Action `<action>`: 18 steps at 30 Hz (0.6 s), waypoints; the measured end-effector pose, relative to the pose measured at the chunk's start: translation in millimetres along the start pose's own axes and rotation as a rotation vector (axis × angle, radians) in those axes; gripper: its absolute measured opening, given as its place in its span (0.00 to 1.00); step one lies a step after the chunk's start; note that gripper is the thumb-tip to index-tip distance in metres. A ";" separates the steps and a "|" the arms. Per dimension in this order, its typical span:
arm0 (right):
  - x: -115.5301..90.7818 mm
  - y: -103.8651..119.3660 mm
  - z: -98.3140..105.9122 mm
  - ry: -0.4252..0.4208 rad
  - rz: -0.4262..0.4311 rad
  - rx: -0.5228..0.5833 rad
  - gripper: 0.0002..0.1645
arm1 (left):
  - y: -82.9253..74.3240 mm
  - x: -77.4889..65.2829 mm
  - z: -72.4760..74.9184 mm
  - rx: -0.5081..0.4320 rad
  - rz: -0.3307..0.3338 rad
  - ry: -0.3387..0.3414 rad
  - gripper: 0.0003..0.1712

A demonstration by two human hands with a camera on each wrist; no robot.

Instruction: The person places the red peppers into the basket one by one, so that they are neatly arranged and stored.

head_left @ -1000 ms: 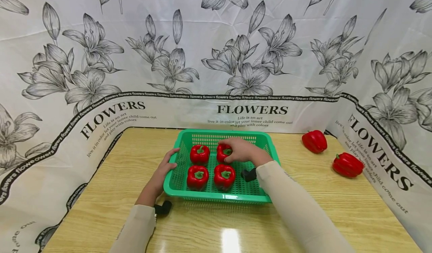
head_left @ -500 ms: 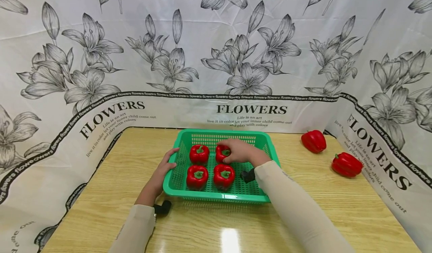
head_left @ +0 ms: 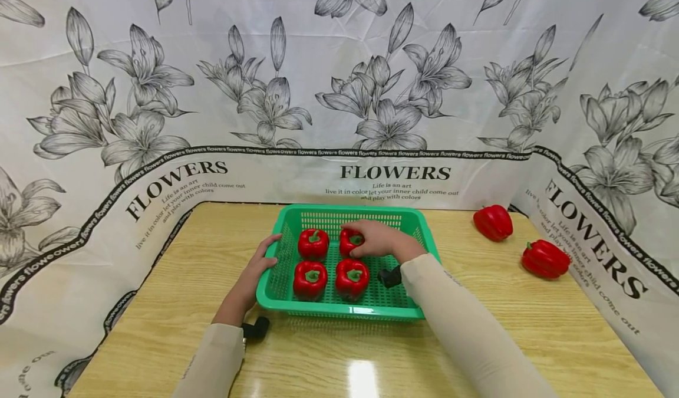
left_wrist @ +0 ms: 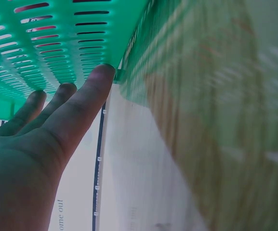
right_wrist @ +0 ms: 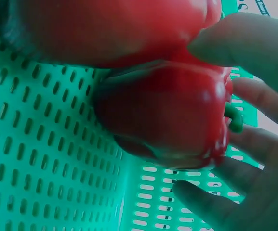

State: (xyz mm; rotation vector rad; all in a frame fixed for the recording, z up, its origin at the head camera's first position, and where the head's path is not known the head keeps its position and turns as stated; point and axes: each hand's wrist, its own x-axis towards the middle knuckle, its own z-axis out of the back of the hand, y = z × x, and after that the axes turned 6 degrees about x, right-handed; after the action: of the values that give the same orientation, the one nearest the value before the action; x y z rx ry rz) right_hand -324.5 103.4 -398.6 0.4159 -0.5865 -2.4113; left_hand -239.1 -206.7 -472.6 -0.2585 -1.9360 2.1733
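Inside a green slotted basket (head_left: 350, 311) sit several red bell peppers in two rows, their green stems upward. My right hand (head_left: 381, 240) grips the back-right bell pepper (head_left: 347, 242) from above. The right wrist view shows this pepper (right_wrist: 163, 115) standing against the front-right bell pepper (right_wrist: 110, 29), with the thumb (right_wrist: 244, 41) where they meet and the fingers around the far side. At the basket's left end is my left hand (head_left: 249, 277), its digits at the rim. In the left wrist view, straight fingers (left_wrist: 76, 115) lie along the outer slotted wall.
Two more red bell peppers, one at the back right (head_left: 493, 222) and one nearer (head_left: 546, 259), lie on the wooden table (head_left: 467, 280). A white flower-print cloth (head_left: 276, 177) stands behind the table and at its sides.
Almost nothing differs: the right hand stays on the back-right bell pepper and the left hand stays at the basket. Only the head view has shifted slightly.
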 end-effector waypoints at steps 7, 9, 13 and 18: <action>-3.0 0.4 1.1 -0.006 -0.006 0.017 0.44 | 1.6 -0.5 0.0 0.000 -0.001 0.002 0.33; -3.6 0.0 1.2 -0.010 -0.004 0.019 0.44 | 1.9 -0.6 -0.1 0.001 0.003 0.005 0.33; -4.8 -0.2 1.4 -0.026 -0.006 0.036 0.44 | 1.3 -0.8 -0.4 0.002 0.008 0.006 0.33; -6.1 -0.5 2.7 -0.041 -0.009 0.035 0.43 | 0.7 -0.6 -0.9 0.006 0.023 -0.001 0.33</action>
State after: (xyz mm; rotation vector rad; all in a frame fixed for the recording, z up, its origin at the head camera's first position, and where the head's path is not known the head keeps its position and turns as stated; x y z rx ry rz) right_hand -321.2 108.4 -395.6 0.3857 -0.6466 -2.4260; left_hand -238.2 -206.0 -473.4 -0.2799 -1.9356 2.1940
